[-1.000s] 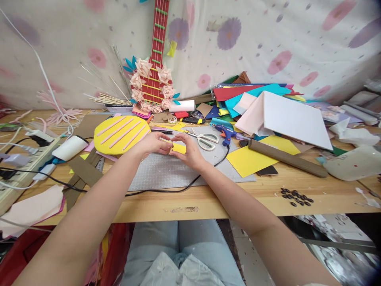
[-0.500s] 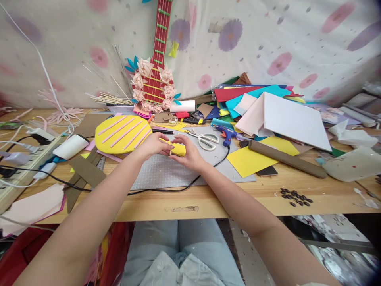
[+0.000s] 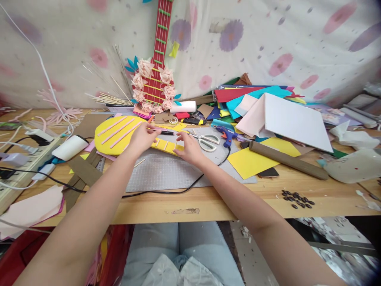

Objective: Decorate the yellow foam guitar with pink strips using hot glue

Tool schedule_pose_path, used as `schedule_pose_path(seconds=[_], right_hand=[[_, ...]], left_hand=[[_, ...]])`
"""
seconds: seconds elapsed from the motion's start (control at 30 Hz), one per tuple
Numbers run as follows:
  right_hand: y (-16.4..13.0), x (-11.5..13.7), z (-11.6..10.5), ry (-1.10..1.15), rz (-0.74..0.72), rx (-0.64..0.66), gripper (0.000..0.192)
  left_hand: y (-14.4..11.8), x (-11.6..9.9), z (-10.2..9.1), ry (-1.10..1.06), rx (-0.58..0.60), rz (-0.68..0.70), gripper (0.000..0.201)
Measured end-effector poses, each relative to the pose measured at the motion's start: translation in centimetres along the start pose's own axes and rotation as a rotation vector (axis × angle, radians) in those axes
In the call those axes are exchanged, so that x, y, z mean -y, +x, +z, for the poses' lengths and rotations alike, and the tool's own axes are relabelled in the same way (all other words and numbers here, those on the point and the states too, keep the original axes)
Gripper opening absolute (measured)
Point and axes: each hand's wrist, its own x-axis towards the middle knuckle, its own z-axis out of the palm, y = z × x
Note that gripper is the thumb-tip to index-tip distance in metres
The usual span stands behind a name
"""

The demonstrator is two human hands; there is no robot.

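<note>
Lying between left hand point(image 3: 142, 139), right hand point(image 3: 188, 147): yellow strip point(image 3: 166, 146).

Yellow, pink and red over light wood

A yellow foam oval point(image 3: 119, 135) carries pink stripes; at its 3 o'clock a yellow strip point(image 3: 166, 147) bears pale bars. At 12 o'clock a red guitar point(image 3: 155, 75) has green frets and peach flowers. The cutting mat point(image 3: 166, 171) is grey and gridded, the scissors point(image 3: 205, 140) white-handled, the table point(image 3: 268, 194) light wood.

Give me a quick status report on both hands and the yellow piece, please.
Left hand and right hand pressing flat on yellow strip, over grey cutting mat. Strip adjoins yellow oval. Scissors and glue gun close beside right hand.
</note>
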Motion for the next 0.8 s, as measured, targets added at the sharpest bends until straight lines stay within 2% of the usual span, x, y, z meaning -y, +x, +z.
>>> schedule_pose_path(seconds=[0.1, 0.33, 0.43, 0.53, 0.63, 0.8], right_hand=[[0.4, 0.3, 0.4, -0.04, 0.043, 0.07, 0.05], [0.9, 0.4, 1.9, -0.057, 0.076, 0.07, 0.051], [0.9, 0.1, 2.1, -0.067, 0.068, 0.071, 0.051], [0.8, -0.1, 2.2, -0.077, 0.067, 0.073, 0.053], [0.7, -0.1, 2.1, -0.073, 0.064, 0.073, 0.053], [0.7, 0.0, 2.0, -0.069, 0.057, 0.076, 0.052]], left_hand=[[0.7, 0.9, -1.7, -0.001, -0.118, 0.009, 0.03], [0.3, 2.0, -3.7, -0.029, -0.169, -0.006, 0.024], [0.4, 2.7, -4.1, 0.049, -0.189, -0.014, 0.025], [0.3, 3.1, -4.6, 0.214, -0.217, 0.014, 0.025], [-0.2, 3.0, -5.1, 0.407, -0.122, 0.014, 0.025], [-1.7, 3.1, -5.1, 0.672, 0.21, 0.011, 0.022]])
